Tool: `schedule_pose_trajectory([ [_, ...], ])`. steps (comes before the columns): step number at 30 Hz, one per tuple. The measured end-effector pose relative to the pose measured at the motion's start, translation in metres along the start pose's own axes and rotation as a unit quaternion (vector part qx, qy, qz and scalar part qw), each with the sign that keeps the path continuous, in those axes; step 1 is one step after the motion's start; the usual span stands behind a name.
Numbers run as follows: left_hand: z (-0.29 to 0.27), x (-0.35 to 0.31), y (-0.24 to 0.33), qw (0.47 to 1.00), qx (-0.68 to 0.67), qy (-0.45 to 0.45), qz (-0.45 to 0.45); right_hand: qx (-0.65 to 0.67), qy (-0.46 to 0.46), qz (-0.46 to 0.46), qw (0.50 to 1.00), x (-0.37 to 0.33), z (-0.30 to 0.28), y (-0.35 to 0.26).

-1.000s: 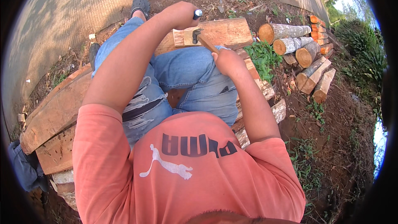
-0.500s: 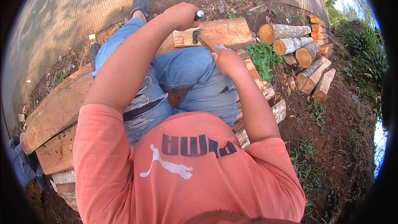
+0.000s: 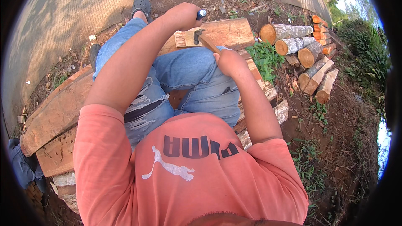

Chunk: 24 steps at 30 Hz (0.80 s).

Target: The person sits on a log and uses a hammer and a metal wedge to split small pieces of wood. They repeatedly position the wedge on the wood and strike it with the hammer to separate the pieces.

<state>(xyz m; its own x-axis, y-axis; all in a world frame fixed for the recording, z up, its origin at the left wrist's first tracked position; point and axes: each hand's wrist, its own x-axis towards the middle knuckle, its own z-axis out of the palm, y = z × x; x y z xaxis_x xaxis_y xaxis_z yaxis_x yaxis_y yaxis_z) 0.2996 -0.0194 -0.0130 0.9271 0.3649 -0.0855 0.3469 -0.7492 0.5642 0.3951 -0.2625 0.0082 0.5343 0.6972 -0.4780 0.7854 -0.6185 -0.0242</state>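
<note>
My left hand (image 3: 185, 16) is wrapped round a tool with a dark blue handle (image 3: 201, 14), and the pale round end of the handle sticks out beside the fist. The rest of that tool is hidden by the hand. My right hand (image 3: 231, 62) grips the wooden handle of a hammer (image 3: 210, 45). The dark metal hammer head is just below the left fist, over a small light wood piece (image 3: 180, 39). That piece rests on a thick wooden plank (image 3: 230, 32), just beyond my bent knee.
Cut logs (image 3: 287, 32) and split pieces (image 3: 328, 84) lie on the soil at the right, beside a green plant (image 3: 266, 60). Long timber slabs (image 3: 56, 115) are under me and to my left. A woven mat surface (image 3: 63, 21) stretches across the far left.
</note>
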Motion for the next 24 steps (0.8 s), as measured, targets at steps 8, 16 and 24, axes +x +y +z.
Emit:
schedule_pose_trajectory([
  [8, -0.0034, 0.0032, 0.0007, 1.000, 0.007, -0.002, 0.013, 0.006, 0.005, 0.020, 1.000, 0.0005, -0.0003, -0.0027],
  [16, 0.0004, 0.0046, -0.0015, 1.000, 0.014, -0.002, 0.012, -0.001, -0.014, 0.018, 1.000, 0.0026, -0.0008, -0.0020],
  [24, -0.0003, 0.0020, 0.0009, 1.000, 0.000, 0.004, 0.013, 0.001, -0.007, 0.014, 1.000, 0.0039, 0.0019, 0.0006],
])
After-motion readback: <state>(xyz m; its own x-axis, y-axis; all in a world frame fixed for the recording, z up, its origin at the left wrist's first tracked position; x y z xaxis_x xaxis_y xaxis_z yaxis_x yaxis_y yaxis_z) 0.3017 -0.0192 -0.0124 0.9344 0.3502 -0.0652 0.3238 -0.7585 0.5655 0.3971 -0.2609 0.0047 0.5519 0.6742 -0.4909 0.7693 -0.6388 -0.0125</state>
